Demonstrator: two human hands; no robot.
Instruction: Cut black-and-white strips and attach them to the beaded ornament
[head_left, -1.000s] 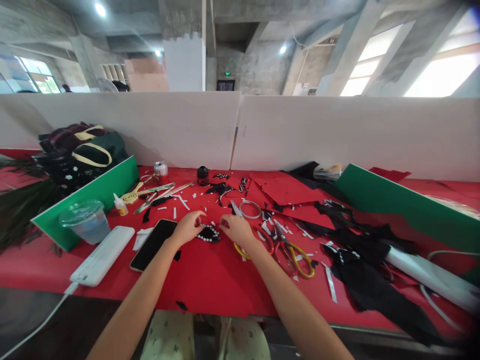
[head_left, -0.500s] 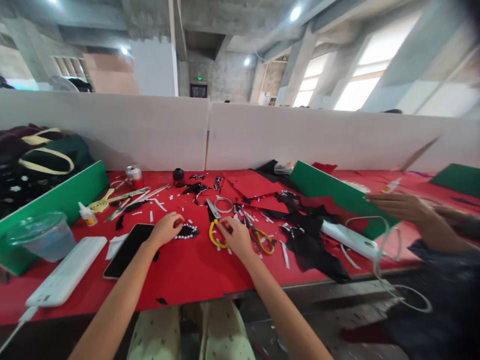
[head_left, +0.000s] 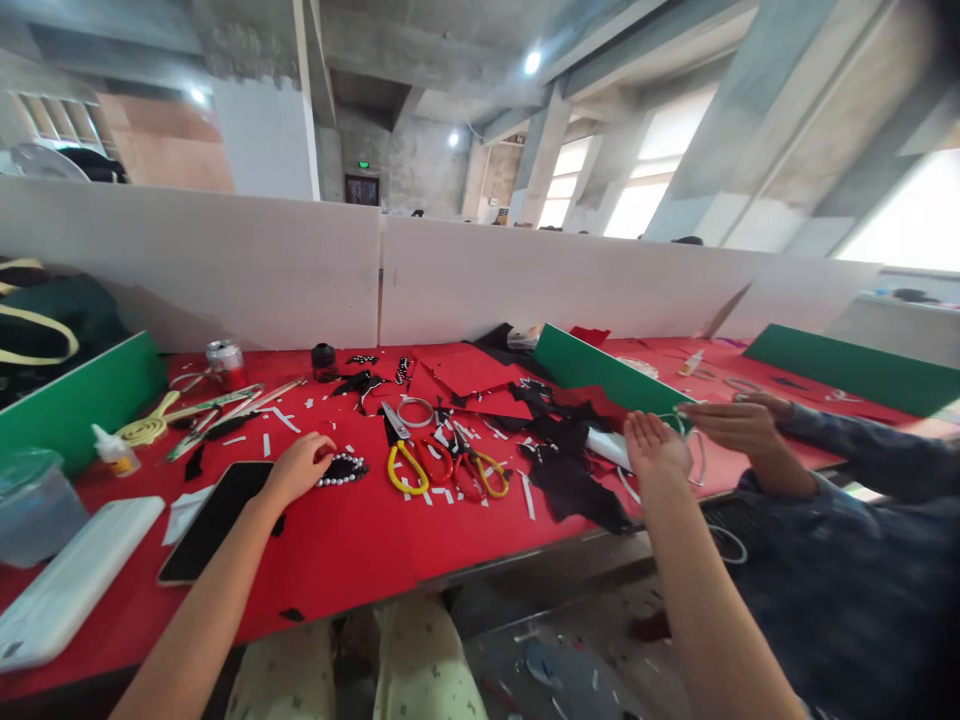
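My left hand (head_left: 301,468) rests at a black piece edged with white beads (head_left: 343,470), its fingertips pinched at the piece's left side; what they hold is too small to make out. My right hand (head_left: 658,445) is stretched out to the right, palm up and fingers spread, with nothing visible on it. Its fingers are close to another person's hand (head_left: 731,428), over the end of the green divider. Yellow-handled scissors (head_left: 407,468) and red-and-yellow-handled scissors (head_left: 480,475) lie between my hands on the red table (head_left: 360,550).
A black phone (head_left: 214,525), a white power bank (head_left: 79,580), a glue bottle (head_left: 115,452) and a plastic cup (head_left: 37,515) are at left. Black fabric scraps (head_left: 574,480) and white strips lie at right. A green divider (head_left: 600,375) separates the neighbouring place.
My right hand has left the yellow-handled scissors and moved right, turning palm up beside the other person's hand. The view has swung right. My left hand stays by the beaded piece.
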